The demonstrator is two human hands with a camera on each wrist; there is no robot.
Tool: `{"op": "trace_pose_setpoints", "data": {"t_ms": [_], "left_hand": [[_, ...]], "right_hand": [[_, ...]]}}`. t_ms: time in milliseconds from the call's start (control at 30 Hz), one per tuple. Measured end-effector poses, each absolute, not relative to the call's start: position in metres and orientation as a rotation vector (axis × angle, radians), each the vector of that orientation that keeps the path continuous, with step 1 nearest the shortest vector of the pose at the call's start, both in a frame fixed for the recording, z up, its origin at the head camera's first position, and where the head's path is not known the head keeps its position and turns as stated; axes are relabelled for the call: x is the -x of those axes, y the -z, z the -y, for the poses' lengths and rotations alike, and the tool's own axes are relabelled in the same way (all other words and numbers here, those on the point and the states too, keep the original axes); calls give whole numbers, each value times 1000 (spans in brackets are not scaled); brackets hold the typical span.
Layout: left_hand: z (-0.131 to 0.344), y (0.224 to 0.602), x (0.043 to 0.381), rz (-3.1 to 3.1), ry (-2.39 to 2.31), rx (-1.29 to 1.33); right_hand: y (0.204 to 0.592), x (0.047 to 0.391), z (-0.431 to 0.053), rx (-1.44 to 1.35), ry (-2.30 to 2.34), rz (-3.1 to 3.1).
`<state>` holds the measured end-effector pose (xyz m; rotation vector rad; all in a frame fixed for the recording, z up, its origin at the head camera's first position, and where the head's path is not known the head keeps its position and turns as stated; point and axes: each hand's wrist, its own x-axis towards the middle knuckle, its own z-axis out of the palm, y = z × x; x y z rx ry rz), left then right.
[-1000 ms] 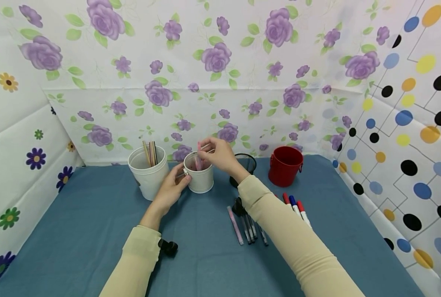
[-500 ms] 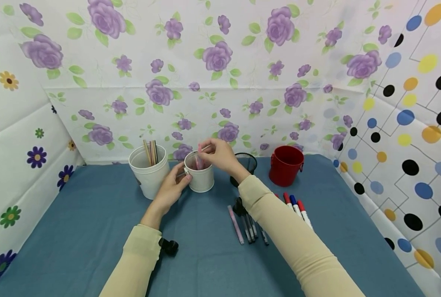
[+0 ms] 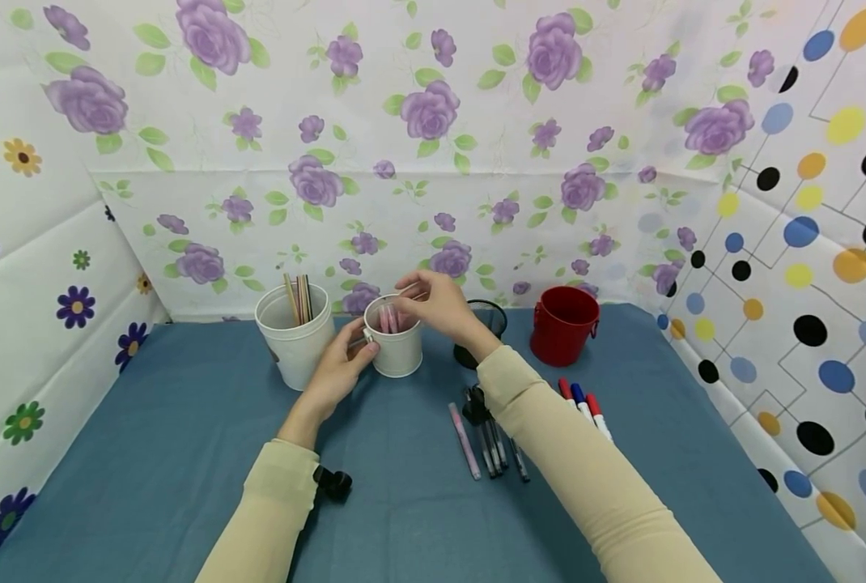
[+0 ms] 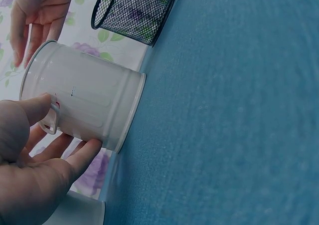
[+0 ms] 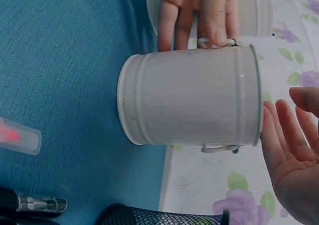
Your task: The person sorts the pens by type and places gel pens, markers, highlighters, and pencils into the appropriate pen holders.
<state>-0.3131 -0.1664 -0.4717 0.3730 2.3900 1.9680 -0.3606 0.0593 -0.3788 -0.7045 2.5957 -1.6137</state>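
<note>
A small white bucket [image 3: 398, 356] with side handles stands upright on the blue cloth, with several pink pens [image 3: 388, 319] inside. My left hand [image 3: 334, 371] holds it from the left: in the left wrist view, the thumb rests at the handle and fingers touch the bucket's wall. At the opposite rim hovers my right hand [image 3: 440, 308], fingers loose; the right wrist view shows nothing in that hand [image 5: 296, 155]. Another pink pen [image 3: 465, 441] lies on the cloth beside several black pens [image 3: 493, 445], partly hidden by the right wrist camera.
Left of the small bucket stands a larger white bucket [image 3: 296, 360] with several pencils [image 3: 299, 301]. A black mesh pen holder [image 3: 493, 320] sits behind my right wrist, partly hidden, and a red bucket [image 3: 560, 334] is farther right. Several red- and blue-capped markers [image 3: 584, 402] lie near my right forearm.
My right hand has let go of a pink pen, which now sits lower in the small bucket. Its fingers have opened and lifted slightly away. The left hand stays on the bucket.
</note>
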Motion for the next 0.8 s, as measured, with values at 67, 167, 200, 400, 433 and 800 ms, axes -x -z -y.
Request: {"op": "trace_pose_setpoints", "data": {"t_ms": [67, 167, 200, 400, 433, 800], "left_hand": [[166, 471, 313, -2391, -1967, -379], [166, 471, 312, -2391, -1972, -383], [166, 471, 312, -2390, -1972, -384], [166, 470, 312, -2387, -1975, -382], [166, 470, 312, -2385, -1975, -381], [165, 470, 312, -2382, -1974, -387]], "right_hand": [[376, 359, -62, 727, 1625, -2597], [373, 358, -69, 747, 1639, -2591], [373, 358, -71, 754, 1640, -2590], [367, 351, -89, 800, 1593, -2614], [366, 349, -91, 811, 1576, -2628], [369, 332, -113, 837, 1388, -2764]]}}
